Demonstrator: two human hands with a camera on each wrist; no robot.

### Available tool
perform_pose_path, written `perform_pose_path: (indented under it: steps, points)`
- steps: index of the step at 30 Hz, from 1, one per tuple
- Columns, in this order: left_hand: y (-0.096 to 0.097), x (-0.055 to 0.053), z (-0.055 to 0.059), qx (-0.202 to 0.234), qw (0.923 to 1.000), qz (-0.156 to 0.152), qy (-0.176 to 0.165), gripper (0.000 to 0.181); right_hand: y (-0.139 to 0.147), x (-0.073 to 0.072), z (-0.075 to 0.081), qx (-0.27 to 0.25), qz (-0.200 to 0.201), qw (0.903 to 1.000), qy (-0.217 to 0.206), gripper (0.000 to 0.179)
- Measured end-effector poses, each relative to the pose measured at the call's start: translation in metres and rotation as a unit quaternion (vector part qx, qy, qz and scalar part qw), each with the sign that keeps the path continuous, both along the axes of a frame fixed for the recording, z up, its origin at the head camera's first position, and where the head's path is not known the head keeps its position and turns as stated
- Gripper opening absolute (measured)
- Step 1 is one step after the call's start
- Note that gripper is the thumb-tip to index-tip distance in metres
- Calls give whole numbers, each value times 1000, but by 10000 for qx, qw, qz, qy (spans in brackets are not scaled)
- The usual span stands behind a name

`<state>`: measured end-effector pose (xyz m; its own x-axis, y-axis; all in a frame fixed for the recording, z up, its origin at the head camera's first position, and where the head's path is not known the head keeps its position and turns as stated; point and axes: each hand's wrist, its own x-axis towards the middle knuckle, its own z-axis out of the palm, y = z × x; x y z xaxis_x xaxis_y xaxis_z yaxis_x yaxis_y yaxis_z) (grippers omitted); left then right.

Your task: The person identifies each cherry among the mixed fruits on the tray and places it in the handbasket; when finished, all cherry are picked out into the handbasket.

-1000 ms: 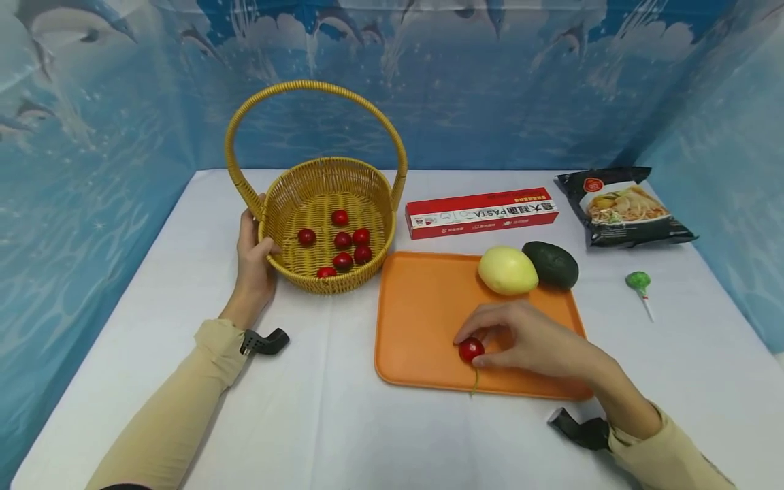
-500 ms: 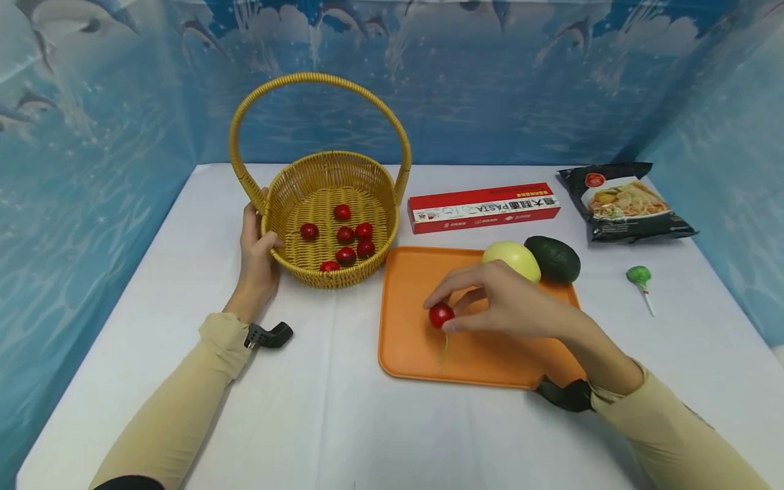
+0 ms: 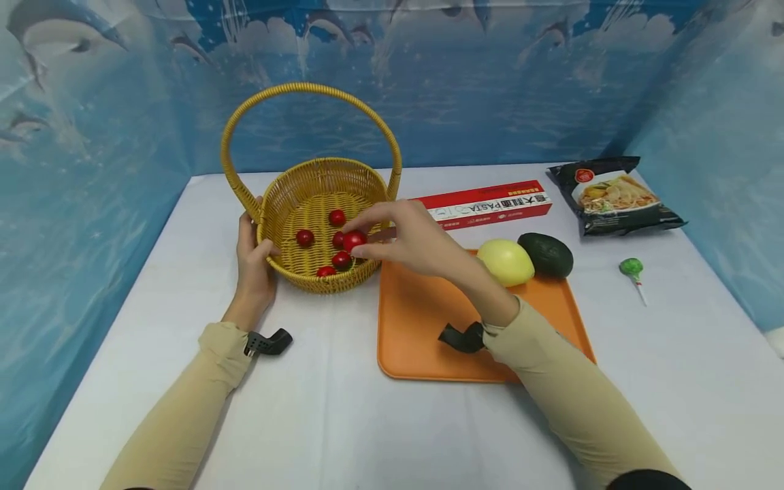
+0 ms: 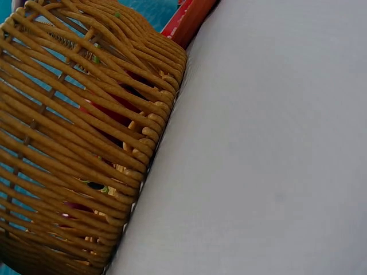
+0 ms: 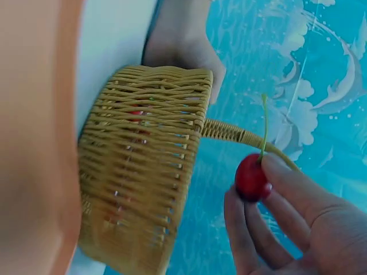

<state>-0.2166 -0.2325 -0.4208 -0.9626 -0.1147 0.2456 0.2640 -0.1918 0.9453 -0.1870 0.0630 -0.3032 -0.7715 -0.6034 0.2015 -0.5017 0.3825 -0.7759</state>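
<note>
A yellow wicker basket [image 3: 294,204] with a tall arched handle stands at the left, several red cherries [image 3: 304,237] lying on its bottom. At its left rim, my left hand [image 3: 254,267] grips the wall, thumb over the edge. My right hand [image 3: 413,238] is above the basket's right side and pinches a cherry [image 5: 252,177] between thumb and fingers, its green stem pointing up in the right wrist view. In the left wrist view, the woven side of the basket [image 4: 74,126] fills the left part, and the left hand is out of sight.
An orange tray [image 3: 410,327] lies under my right forearm, with a yellow lemon [image 3: 505,263] and a dark avocado [image 3: 547,255] at its far right. Behind it are a red pasta box [image 3: 490,204], a black food bag [image 3: 615,197] and a green lollipop [image 3: 631,267].
My right hand has carried the cherry up from the tray, leftward and away from me, to above the basket. My left hand has kept its grip on the rim.
</note>
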Motion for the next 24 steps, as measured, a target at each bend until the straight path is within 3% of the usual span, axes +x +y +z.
perform_pose_path:
  steps: [4, 15, 21, 24]
  points:
    - [1, 0, 0, -49, 10000, 37, -6, 91, -19, -13, 0, 123, -327, 9993, 96, 33]
    - [-1, 1, 1, -92, 9999, 65, -13, 92, -62, -45, 0, 673, -512, 9961, 245, 36]
    - [-2, 1, 3, -53, 10000, 59, 13, 92, -77, -69, 4, 620, -869, 9940, 220, 38]
    - [-2, 2, 3, -84, 10000, 18, -24, 93, -78, -74, 2, 549, -1087, 9925, 148, 44]
